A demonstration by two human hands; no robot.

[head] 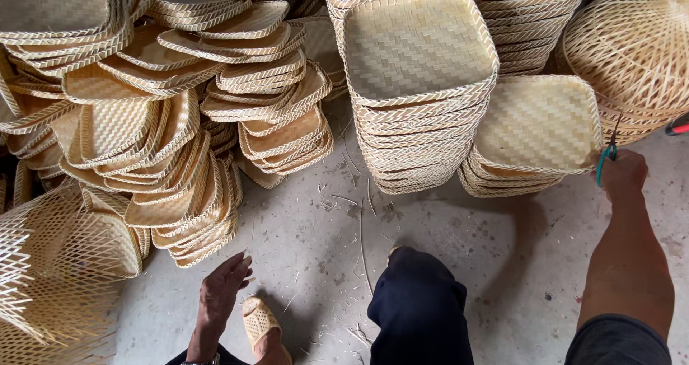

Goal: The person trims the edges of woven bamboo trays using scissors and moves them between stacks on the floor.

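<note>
My right hand (623,172) reaches out to the right and is closed on small scissors with teal handles (608,151). It sits at the near right corner of a low stack of square woven bamboo trays (535,124). My left hand (224,287) hangs low at the bottom left with loose, spread fingers, holding nothing, just below a leaning pile of trays (179,193). A taller stack of square trays (416,56) stands in the middle.
Woven trays are heaped across the back and left. A round open-weave basket (635,45) sits at the top right, another (50,279) at the bottom left. My dark trouser leg (420,311) and sandalled foot (260,325) rest on the concrete floor (524,264), strewn with bamboo slivers.
</note>
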